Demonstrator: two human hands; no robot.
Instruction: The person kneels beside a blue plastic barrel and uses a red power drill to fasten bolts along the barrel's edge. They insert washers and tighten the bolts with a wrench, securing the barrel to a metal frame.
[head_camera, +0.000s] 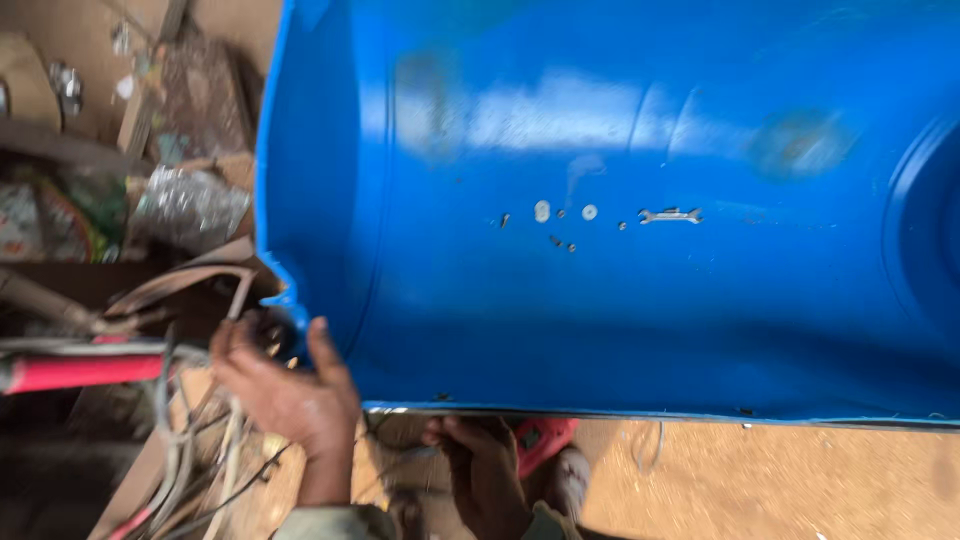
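Along the near cut edge of the halved blue barrel, where a small spanner, washers and bolts lie loose and unfitted inside, the corner is gripped by the part-open left hand, while the rim's underside is met by the curled right hand, its hold hidden.

cluttered workshop: wrench, loose wires

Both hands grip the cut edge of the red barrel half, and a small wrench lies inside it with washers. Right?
Not quite: the barrel half is blue, not red. The head view shows the left hand and right hand at its edge, the wrench and washers inside.
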